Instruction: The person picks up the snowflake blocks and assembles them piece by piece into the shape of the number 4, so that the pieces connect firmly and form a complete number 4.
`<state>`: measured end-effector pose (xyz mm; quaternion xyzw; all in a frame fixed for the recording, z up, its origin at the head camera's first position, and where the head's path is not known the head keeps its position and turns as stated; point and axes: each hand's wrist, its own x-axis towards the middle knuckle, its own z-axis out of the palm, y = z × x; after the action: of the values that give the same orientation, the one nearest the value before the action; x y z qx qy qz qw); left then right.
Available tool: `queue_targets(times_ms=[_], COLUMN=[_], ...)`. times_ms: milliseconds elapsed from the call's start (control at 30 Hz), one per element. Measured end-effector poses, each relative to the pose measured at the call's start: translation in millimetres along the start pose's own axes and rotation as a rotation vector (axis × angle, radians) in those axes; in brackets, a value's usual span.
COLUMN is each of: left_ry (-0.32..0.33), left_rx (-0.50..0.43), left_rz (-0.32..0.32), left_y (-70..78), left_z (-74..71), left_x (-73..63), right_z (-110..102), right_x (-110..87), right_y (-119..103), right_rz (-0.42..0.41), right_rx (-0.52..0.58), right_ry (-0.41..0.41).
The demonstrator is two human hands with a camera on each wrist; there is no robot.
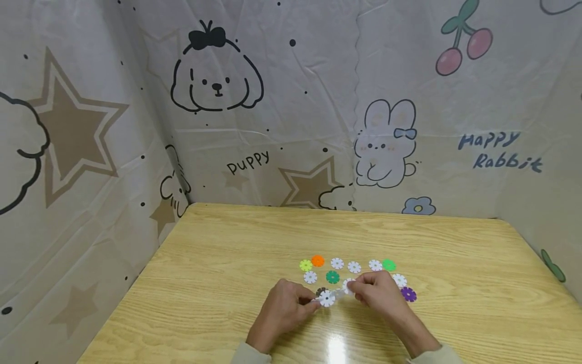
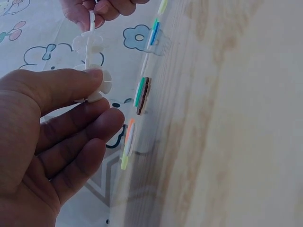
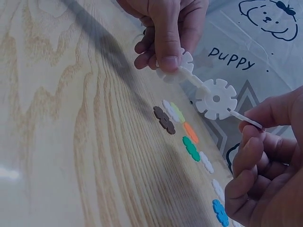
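Note:
Between the two hands stretches a short chain of white notched snowflake discs, slotted edge to edge at angles to each other. My left hand pinches the chain's left end between thumb and fingers. At the other end, the right hand pinches a white disc. The right wrist view shows a middle disc face-on, joined to a disc under the left thumb and to one held edge-on in the right fingertips. In the left wrist view, the chain runs upward to the right hand, and the left thumb covers part of it.
Loose discs lie on the wooden table beyond the hands: orange, yellow, dark green, light green, purple and several white ones. A brown disc lies near the chain. A printed cloth hangs behind.

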<state>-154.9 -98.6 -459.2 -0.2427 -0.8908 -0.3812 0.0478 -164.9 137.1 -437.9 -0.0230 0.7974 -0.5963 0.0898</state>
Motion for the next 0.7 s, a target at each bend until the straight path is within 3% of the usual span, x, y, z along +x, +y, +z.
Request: queue_targets(times_ms=[467, 700], left_ry=[0.018, 0.023], left_rx=[0.002, -0.011], left_rz=[0.016, 0.031], left_y=[0.9, 0.5], left_z=[1.3, 2.2], left_x=[-0.1, -0.4], right_z=[1.2, 5.7], right_x=[-1.8, -2.7], right_y=[-1.2, -0.6], right_rz=[-0.007, 0.021], right_rx=[0.007, 0.04], right_ry=[0.001, 0.041])
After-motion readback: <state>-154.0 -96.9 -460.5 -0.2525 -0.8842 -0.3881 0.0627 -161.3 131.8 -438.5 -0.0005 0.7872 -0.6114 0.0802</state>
